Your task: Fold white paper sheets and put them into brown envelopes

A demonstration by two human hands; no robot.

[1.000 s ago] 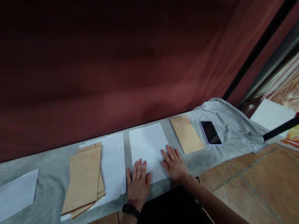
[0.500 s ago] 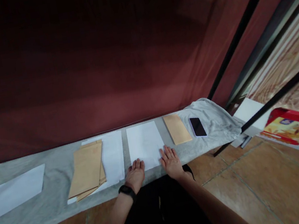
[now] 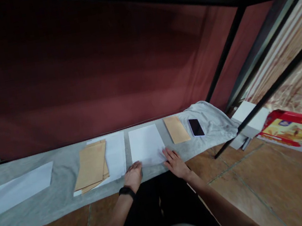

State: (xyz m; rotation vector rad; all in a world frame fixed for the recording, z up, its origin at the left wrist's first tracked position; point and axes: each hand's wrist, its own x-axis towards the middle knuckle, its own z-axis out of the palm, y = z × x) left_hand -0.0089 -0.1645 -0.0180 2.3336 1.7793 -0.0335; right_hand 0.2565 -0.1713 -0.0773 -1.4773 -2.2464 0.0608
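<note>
A white sheet of paper point(image 3: 145, 141) lies flat on the cloth-covered bench straight in front of me. My left hand point(image 3: 133, 176), with a dark band on the wrist, rests at its near left corner, fingers stretched out and close together. At the near right corner, my right hand point(image 3: 176, 163) has its fingers spread, the tips touching the paper's edge. Neither hand grasps anything. To the right of the sheet lies a brown envelope point(image 3: 176, 129). Left of it, a stack of brown envelopes point(image 3: 91, 164) partly covers more white paper point(image 3: 116, 154).
A phone point(image 3: 196, 127) lies right of the single envelope on the grey cloth point(image 3: 67, 203). Another white sheet point(image 3: 21, 188) is at the far left. A black metal post point(image 3: 225, 55) rises at the bench's right end, near a red and yellow box point(image 3: 300, 129) and white boxes point(image 3: 253, 118).
My left hand has turned slightly onto its side at the paper's corner. My right hand's fingers have shifted a little along the right edge. The view has moved slightly; the papers look unmoved.
</note>
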